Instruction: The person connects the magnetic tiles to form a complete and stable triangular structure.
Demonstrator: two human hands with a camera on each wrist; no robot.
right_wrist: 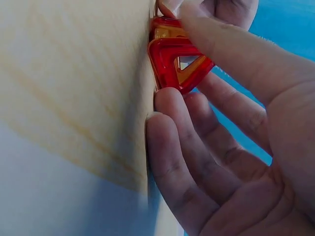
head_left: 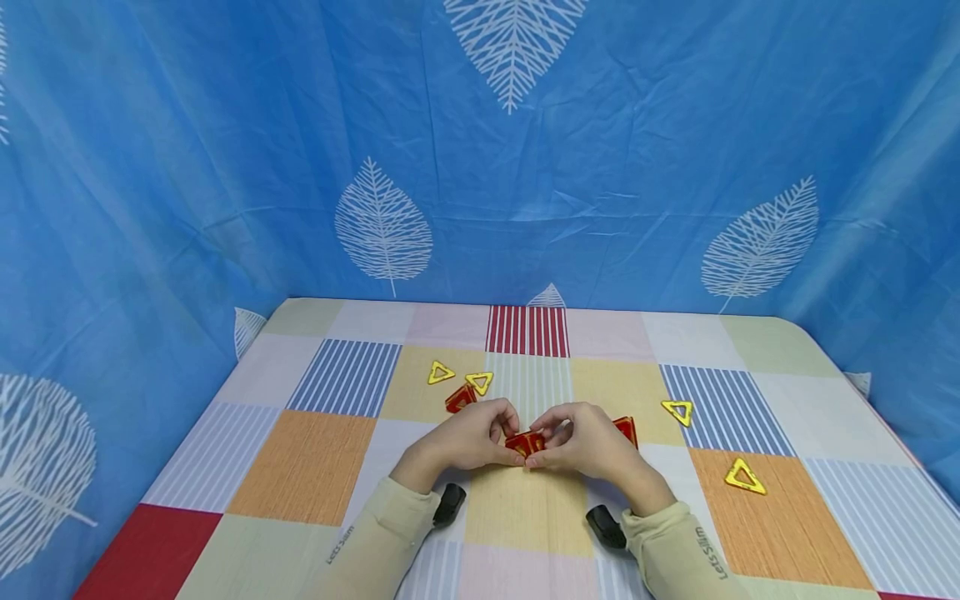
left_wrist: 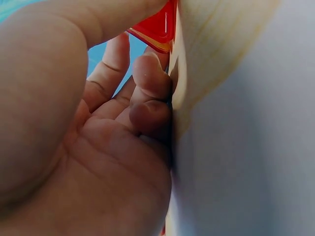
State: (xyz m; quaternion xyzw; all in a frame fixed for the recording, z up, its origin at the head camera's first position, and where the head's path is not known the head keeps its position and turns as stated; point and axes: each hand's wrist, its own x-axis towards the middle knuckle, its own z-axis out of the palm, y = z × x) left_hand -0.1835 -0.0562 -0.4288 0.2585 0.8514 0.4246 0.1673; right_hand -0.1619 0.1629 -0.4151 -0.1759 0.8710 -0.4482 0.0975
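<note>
Fingers (head_left: 558,414) pinching red pieces (head_left: 525,444), right hand (head_left: 600,437) part-hiding block (head_left: 627,430), yellow triangles (head_left: 747,487) around

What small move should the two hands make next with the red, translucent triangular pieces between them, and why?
Probably gently press the red, translucent triangular pieces together: the left hand and right hand pinch them from opposite sides, low at the multicoloured patchwork tablecloth.

Bright head view, dimmer, shadowed wrist views
</note>
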